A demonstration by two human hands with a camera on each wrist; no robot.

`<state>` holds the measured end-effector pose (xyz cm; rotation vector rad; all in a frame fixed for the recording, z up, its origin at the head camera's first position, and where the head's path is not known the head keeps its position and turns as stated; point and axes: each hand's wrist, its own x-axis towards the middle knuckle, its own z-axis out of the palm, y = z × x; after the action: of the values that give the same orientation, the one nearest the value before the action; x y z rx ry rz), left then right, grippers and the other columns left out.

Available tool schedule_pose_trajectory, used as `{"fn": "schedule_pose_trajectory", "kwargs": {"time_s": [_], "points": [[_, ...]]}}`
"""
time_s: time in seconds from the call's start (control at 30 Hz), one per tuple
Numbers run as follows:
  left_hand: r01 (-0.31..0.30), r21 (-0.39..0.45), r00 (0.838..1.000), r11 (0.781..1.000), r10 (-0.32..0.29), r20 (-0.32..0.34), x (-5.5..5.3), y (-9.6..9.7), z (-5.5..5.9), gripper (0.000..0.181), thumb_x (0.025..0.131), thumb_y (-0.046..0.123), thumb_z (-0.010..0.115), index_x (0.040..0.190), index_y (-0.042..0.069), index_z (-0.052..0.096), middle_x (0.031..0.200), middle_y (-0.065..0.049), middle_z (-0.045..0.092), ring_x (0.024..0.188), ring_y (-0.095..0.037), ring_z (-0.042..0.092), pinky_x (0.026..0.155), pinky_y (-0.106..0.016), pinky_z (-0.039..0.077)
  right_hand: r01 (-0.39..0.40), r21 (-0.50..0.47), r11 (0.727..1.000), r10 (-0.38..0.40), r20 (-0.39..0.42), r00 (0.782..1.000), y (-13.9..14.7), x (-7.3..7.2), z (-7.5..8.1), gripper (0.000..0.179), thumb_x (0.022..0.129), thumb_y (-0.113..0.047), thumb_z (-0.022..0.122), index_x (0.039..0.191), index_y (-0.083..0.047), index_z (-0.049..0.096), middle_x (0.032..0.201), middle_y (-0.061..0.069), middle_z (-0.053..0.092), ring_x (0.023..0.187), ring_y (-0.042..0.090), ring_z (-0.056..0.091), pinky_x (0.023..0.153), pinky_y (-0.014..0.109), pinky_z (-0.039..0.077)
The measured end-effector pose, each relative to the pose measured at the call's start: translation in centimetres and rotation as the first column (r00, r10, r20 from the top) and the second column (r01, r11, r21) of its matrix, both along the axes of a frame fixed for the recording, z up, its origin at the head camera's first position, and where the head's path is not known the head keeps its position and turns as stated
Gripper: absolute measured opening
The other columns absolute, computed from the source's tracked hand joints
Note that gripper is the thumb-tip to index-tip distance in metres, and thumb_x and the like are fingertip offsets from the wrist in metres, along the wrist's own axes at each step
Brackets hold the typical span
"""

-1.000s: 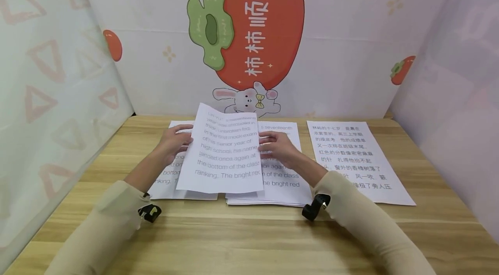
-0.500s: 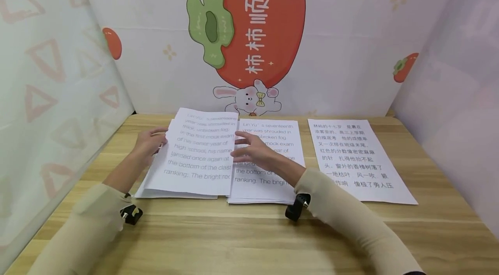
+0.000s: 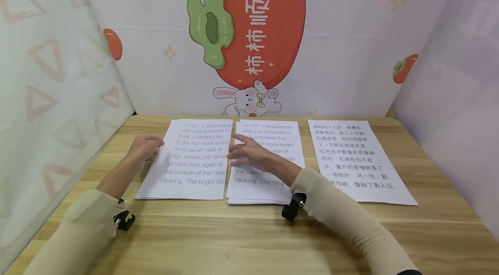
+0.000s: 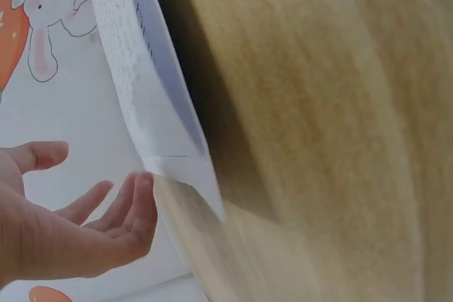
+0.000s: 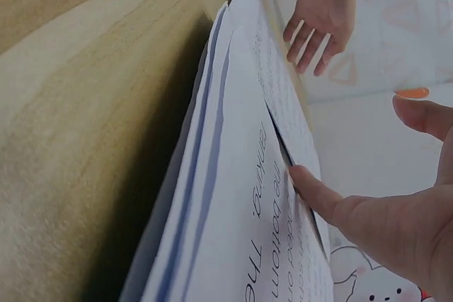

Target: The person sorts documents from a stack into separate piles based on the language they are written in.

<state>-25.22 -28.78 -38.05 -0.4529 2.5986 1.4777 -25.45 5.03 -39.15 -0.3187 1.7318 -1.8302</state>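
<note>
On the left lies a stack of printed English sheets (image 3: 195, 162), its top page flat. At its left edge is my left hand (image 3: 144, 148), fingers loosely bent with the fingertips right at the paper's side; the left wrist view shows this hand (image 4: 85, 224) with thumb and fingers apart. My right hand (image 3: 249, 152) reaches over the middle stack of the same English print (image 3: 269, 188), its fingertips beside the left stack's right edge. In the right wrist view the index finger (image 5: 318, 192) touches down at the gap between the two stacks. Neither hand grips a sheet.
A sheet of printed Chinese text (image 3: 351, 153) lies at the right, partly behind the right sleeve (image 3: 347, 218). Everything rests on a wooden table (image 3: 218, 240). Patterned cloth walls (image 3: 156, 80) stand at the back and both sides.
The sheet held between both hands has moved left and down onto the left stack, lining up with it. Both hands have let go of it and shifted left.
</note>
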Motion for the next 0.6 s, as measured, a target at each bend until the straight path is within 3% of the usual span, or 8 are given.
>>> {"fn": "schedule_pose_trajectory", "kwargs": {"time_s": [0.1, 0.23, 0.37, 0.6], "points": [[0.003, -0.023, 0.999, 1.0, -0.004, -0.04, 0.3, 0.5, 0.3, 0.061, 0.101, 0.017, 0.052, 0.153, -0.01, 0.037, 0.149, -0.033, 0.045, 0.114, -0.033, 0.053, 0.086, -0.033, 0.053, -0.003, 0.044, 0.999, 0.005, -0.046, 0.999, 0.4, 0.2, 0.5, 0.083, 0.095, 0.002, 0.062, 0.166, -0.009, 0.02, 0.16, 0.026, 0.037, 0.139, 0.041, 0.05, 0.112, 0.049, 0.049], [0.048, 0.006, 0.997, 0.999, -0.047, -0.068, 0.7, 2.6, 0.7, 0.062, 0.1, 0.015, 0.053, 0.154, -0.009, 0.037, 0.15, -0.035, 0.045, 0.127, -0.044, 0.051, 0.098, -0.043, 0.051, 0.024, 0.158, 0.987, 0.004, -0.177, 0.984, 1.8, 0.2, 0.9, 0.067, 0.096, -0.003, 0.066, 0.157, -0.003, 0.04, 0.153, 0.023, 0.048, 0.129, 0.036, 0.059, 0.102, 0.044, 0.057], [0.124, 0.044, 0.99, 0.991, -0.121, -0.066, 0.9, 5.3, 0.9, 0.058, 0.102, 0.014, 0.054, 0.154, -0.007, 0.039, 0.148, -0.033, 0.05, 0.127, -0.043, 0.055, 0.096, -0.041, 0.054, 0.083, 0.254, 0.964, -0.01, -0.278, 0.96, 3.7, 0.1, 1.1, 0.052, 0.096, -0.006, 0.069, 0.145, 0.002, 0.054, 0.14, 0.022, 0.059, 0.12, 0.031, 0.064, 0.092, 0.042, 0.063], [0.241, 0.196, 0.97, 0.951, -0.241, -0.025, 1.0, 9.9, 0.2, 0.051, 0.106, 0.012, 0.052, 0.152, -0.006, 0.043, 0.143, -0.029, 0.056, 0.116, -0.035, 0.066, 0.093, -0.033, 0.06, 0.248, 0.316, 0.916, -0.156, -0.288, 0.945, 8.4, 0.4, 1.6, 0.046, 0.099, -0.007, 0.067, 0.14, 0.009, 0.054, 0.129, 0.029, 0.065, 0.103, 0.038, 0.073, 0.087, 0.047, 0.064]]}}
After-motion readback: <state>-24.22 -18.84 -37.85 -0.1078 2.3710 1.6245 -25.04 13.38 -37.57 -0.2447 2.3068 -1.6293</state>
